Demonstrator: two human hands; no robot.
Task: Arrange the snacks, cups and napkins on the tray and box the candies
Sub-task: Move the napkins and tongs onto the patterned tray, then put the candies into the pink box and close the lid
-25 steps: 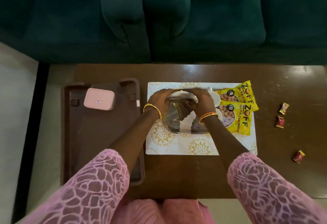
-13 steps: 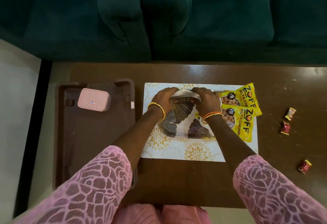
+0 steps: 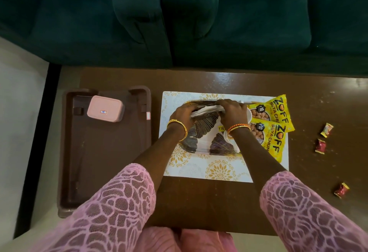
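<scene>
A patterned tray [image 3: 205, 140] with dark leaf prints lies on a white and gold placemat [image 3: 199, 169]. My left hand [image 3: 184, 113] and my right hand [image 3: 232, 110] both grip a white stack of napkins [image 3: 205, 110] at the tray's far end. Two white cups [image 3: 249, 115] peek out beside my right wrist. Two yellow snack packets [image 3: 276, 124] overlap the mat's right edge. Three wrapped candies [image 3: 326, 130] [image 3: 320, 146] [image 3: 341, 190] lie on the table at right. A pink box [image 3: 105, 109], closed, sits on a brown tray [image 3: 99, 152] at left.
The brown wooden table [image 3: 199, 202] carries everything; the brown tray overhangs its left edge. A dark green sofa [image 3: 199, 23] runs along the far side. Light floor [image 3: 18, 112] shows at left.
Both hands have stayed on the napkins at the tray's far end, pressing them lower and flatter. The view has shifted slightly.
</scene>
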